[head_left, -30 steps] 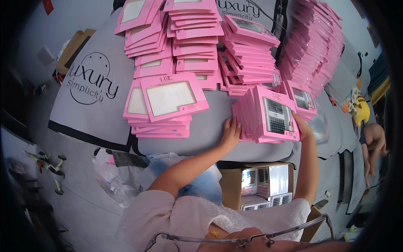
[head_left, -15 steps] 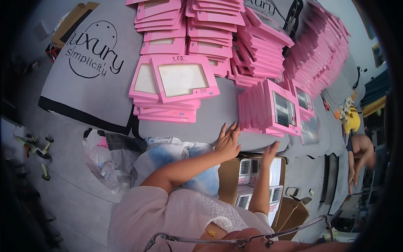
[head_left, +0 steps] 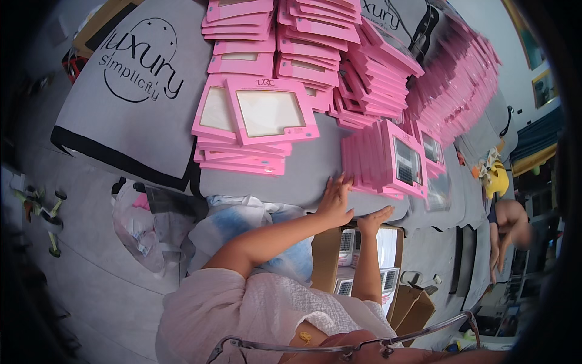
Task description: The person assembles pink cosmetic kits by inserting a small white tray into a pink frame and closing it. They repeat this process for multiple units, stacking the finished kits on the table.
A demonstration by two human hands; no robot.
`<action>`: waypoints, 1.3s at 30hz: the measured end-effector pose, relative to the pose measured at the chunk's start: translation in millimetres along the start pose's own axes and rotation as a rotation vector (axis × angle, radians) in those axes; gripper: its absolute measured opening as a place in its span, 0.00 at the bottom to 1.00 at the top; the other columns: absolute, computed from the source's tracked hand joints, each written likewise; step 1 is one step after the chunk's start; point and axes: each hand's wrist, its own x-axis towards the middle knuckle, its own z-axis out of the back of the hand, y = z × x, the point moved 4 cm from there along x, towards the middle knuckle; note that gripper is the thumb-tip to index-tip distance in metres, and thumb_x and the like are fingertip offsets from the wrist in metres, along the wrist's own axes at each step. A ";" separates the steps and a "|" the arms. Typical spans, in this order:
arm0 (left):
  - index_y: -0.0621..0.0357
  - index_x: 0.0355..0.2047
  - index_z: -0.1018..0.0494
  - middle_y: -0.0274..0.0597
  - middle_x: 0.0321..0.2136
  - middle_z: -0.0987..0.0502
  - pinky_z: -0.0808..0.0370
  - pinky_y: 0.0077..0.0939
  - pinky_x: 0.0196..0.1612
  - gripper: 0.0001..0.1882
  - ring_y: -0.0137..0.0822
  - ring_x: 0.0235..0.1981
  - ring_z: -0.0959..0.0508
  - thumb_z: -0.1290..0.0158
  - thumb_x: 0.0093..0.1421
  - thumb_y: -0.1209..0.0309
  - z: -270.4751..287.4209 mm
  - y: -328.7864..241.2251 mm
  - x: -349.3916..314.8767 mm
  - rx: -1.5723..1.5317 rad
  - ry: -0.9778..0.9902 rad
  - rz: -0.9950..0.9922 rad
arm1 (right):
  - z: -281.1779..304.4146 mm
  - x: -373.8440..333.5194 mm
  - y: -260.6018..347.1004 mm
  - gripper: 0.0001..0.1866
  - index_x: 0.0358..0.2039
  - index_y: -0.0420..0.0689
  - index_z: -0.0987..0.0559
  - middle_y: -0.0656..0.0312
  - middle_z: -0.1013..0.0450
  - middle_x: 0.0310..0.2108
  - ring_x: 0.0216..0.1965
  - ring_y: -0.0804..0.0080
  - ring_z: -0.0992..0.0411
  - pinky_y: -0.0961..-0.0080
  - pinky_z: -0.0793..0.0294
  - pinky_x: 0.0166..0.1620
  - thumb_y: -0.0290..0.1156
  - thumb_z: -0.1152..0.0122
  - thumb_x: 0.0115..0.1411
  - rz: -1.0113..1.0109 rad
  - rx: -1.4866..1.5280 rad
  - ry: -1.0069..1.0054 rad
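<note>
My left hand (head_left: 335,203) rests at the front edge of a grey padded cover (head_left: 303,176), fingers apart and nothing held. Beside it my right hand (head_left: 374,221) has its fingers stretched out over the top of an open carton (head_left: 325,258) and holds nothing. Just beyond both hands stands a row of pink window boxes (head_left: 405,161); dark gridded trays show through the front one. Left of my hands lies a pile of flat pink boxes (head_left: 270,112) with pale windows. Inside the carton are white packs (head_left: 344,286) with dark gridded panels.
Tall piles of pink boxes (head_left: 309,45) stand farther back, with a leaning mass of wrapped ones (head_left: 454,79) at the right. A blue and white cloth (head_left: 282,258) and a clear plastic bag (head_left: 138,233) lie below the cover's edge. Another person (head_left: 509,227) is at far right.
My right hand has moved slightly left and tipped lower, its fingers now pointing right. My left hand stays at the cover's edge. The view has shifted a little.
</note>
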 end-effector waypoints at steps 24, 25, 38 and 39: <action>0.59 0.40 0.50 0.56 0.55 0.43 0.57 0.63 0.57 0.28 0.59 0.60 0.52 0.49 0.39 0.77 9.8 -9.5 25.6 0.020 -0.070 -0.087 | 9.9 -0.7 14.8 0.52 0.56 0.23 0.65 0.31 0.70 0.60 0.62 0.33 0.72 0.52 0.70 0.63 0.21 0.45 0.35 -0.109 0.022 0.003; 0.60 0.41 0.50 0.55 0.54 0.42 0.57 0.64 0.57 0.29 0.59 0.60 0.51 0.50 0.38 0.77 11.0 -10.2 25.8 0.007 -0.093 -0.089 | 9.2 -0.3 13.8 0.52 0.56 0.23 0.65 0.31 0.70 0.60 0.62 0.33 0.72 0.52 0.70 0.63 0.21 0.45 0.35 -0.100 0.012 -0.002; 0.63 0.48 0.51 0.52 0.54 0.42 0.59 0.65 0.57 0.34 0.58 0.60 0.51 0.50 0.40 0.76 22.5 -30.7 31.1 -0.037 -0.163 -0.190 | 10.9 -0.8 14.3 0.52 0.56 0.22 0.67 0.28 0.71 0.59 0.62 0.32 0.73 0.51 0.72 0.63 0.22 0.43 0.37 -0.089 0.046 0.004; 0.63 0.48 0.51 0.52 0.55 0.43 0.59 0.65 0.57 0.34 0.58 0.60 0.51 0.50 0.40 0.76 22.6 -31.7 32.8 -0.033 -0.144 -0.186 | 9.9 -1.0 12.8 0.53 0.56 0.22 0.68 0.27 0.72 0.59 0.62 0.32 0.73 0.50 0.73 0.62 0.22 0.43 0.38 -0.076 0.042 0.006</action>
